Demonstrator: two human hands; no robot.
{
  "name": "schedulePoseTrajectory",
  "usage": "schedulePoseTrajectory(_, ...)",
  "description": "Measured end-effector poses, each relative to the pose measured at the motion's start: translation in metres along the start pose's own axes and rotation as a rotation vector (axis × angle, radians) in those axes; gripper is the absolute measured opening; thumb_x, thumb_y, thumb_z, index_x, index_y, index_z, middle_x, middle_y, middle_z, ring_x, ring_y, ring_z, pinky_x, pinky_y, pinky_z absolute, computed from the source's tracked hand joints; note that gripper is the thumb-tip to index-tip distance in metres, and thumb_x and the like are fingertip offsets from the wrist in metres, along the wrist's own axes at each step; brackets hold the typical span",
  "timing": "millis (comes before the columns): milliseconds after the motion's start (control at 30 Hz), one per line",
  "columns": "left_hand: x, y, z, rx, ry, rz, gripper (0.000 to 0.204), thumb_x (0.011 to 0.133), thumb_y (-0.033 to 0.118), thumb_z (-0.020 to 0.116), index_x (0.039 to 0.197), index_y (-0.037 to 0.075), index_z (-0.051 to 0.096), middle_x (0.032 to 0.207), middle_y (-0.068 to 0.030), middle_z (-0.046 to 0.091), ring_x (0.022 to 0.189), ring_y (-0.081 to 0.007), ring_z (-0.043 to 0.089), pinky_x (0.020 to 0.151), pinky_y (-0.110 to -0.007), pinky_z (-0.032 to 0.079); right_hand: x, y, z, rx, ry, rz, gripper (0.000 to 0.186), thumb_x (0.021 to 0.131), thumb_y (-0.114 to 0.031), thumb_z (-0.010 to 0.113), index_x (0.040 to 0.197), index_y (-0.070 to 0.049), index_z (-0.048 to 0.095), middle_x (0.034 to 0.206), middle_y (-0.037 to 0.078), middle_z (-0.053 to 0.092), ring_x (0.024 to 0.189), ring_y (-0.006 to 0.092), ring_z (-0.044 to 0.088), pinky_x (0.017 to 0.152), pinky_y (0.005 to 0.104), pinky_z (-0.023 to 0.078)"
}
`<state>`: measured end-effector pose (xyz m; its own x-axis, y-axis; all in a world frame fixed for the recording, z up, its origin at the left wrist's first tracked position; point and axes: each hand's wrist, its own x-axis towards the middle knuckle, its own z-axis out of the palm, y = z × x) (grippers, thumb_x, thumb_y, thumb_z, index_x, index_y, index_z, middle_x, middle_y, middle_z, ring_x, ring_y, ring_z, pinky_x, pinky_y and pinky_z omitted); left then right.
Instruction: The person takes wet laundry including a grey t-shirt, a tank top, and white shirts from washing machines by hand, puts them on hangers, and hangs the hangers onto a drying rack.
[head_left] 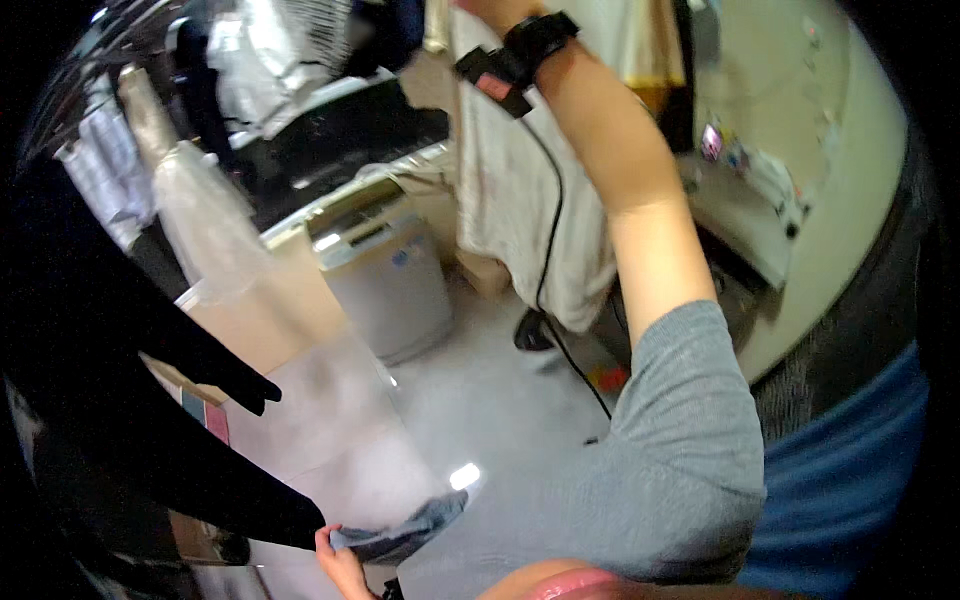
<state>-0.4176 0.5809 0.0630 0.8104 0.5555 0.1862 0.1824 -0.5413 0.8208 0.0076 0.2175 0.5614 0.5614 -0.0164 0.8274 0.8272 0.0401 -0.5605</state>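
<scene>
My left hand (341, 560) is closed on the lower end of a long black garment (220, 475) that hangs down the left side, with its other leg or sleeve dangling above. Grey-blue fabric (420, 520) shows just beside that hand. My right arm is raised to the top edge, where my right hand (490, 12) is mostly cut off, so its fingers cannot be made out. A black wrist device with a cable (500, 80) is on that arm, in front of a hanging cream cloth (500, 200).
A grey top-loading washing machine (390, 290) stands in the middle rear. White and dark clothes (285, 50) hang at upper left, with a pale sheer garment (205, 225). A shelf with small items (735, 230) is along the right wall. Pale tiled floor (330, 410) lies below.
</scene>
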Motion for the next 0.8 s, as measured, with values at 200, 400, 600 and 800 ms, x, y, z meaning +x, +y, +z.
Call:
schedulePoseTrajectory(200, 0.061, 0.063, 0.018, 0.049, -0.216, 0.212, 0.011, 0.086, 0.006, 0.049, 0.088, -0.002, 0.057, 0.082, -0.0116, 0.061, 0.079, -0.0208, 0.057, 0.075, -0.031, 0.044, -0.235, 0.023, -0.036, 0.253, -0.013, 0.144, 0.066, 0.072, -0.001, 0.064, 0.126, 0.003, 0.025, 0.084, 0.012, 0.055, 0.071, 0.0191, 0.059, 0.067, 0.0324, 0.051)
schedulePoseTrajectory(400, 0.113, 0.101, 0.09, 0.0, -0.43, 0.4, 0.015, 0.085, 0.008, 0.051, 0.094, 0.001, 0.061, 0.083, -0.0127, 0.062, 0.079, -0.0198, 0.058, 0.073, -0.03, 0.045, -0.424, 0.084, -0.09, 0.055, 0.359, 0.756, 0.036, 0.089, -0.027, 0.058, 0.118, -0.009, 0.048, 0.076, -0.002, 0.047, 0.052, 0.0041, 0.04, 0.047, 0.0191, 0.034)
schedulePoseTrajectory(600, 0.155, 0.124, 0.166, 0.181, -0.348, 0.418, 0.018, 0.082, 0.017, 0.056, 0.091, 0.004, 0.062, 0.085, -0.0161, 0.064, 0.077, -0.0296, 0.06, 0.07, -0.035, 0.046, -0.542, 0.012, -0.051, -0.098, -0.209, 0.828, 0.023, 0.092, -0.023, 0.052, 0.105, -0.007, 0.062, 0.085, 0.002, 0.063, 0.08, 0.0094, 0.055, 0.071, 0.0255, 0.045)
schedulePoseTrajectory(800, 0.161, 0.16, 0.204, 0.098, -0.144, 0.525, 0.02, 0.078, 0.021, 0.057, 0.09, 0.005, 0.062, 0.075, -0.0156, 0.063, 0.07, -0.0316, 0.059, 0.065, -0.038, 0.045, -0.553, -0.031, -0.031, -0.087, -0.222, 0.878, 0.023, 0.093, -0.02, 0.049, 0.106, -0.005, 0.06, 0.084, 0.005, 0.063, 0.08, 0.0115, 0.055, 0.071, 0.0269, 0.046)
